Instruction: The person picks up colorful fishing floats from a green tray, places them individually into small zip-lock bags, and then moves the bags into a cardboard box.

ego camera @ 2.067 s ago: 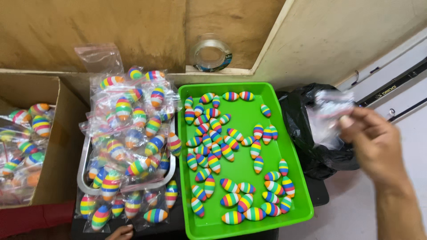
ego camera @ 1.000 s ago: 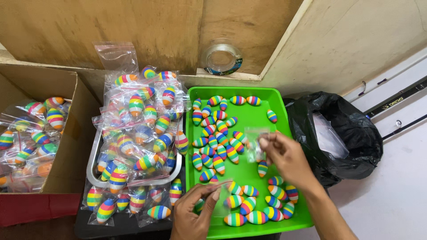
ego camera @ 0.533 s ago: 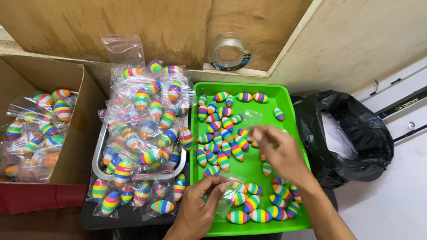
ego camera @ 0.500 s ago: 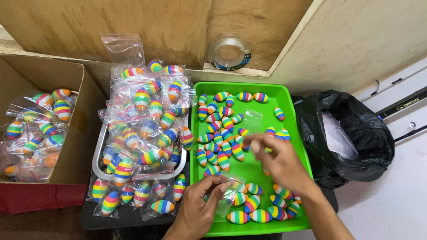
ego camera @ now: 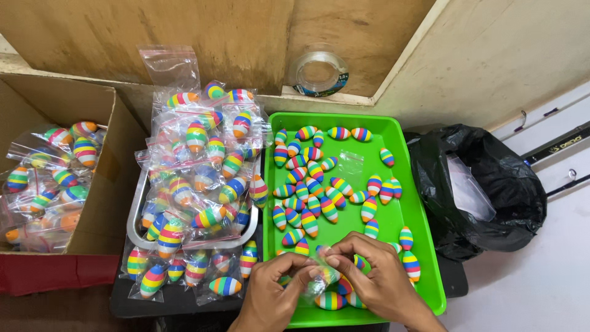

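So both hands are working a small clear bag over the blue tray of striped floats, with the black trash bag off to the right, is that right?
Not quite: the tray is green, not blue, as the head view shows. The rest holds: the left hand and right hand pinch a small clear bag over the striped floats, and the black trash bag sits to the right.

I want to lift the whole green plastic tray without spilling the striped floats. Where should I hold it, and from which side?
Probably best to take the green plastic tray by its raised rim on the two long sides, one hand coming in from each side. The rim stands up all around and gives a lip for a grip. The loose rainbow-striped oval floats lie flat inside, so keep it level.
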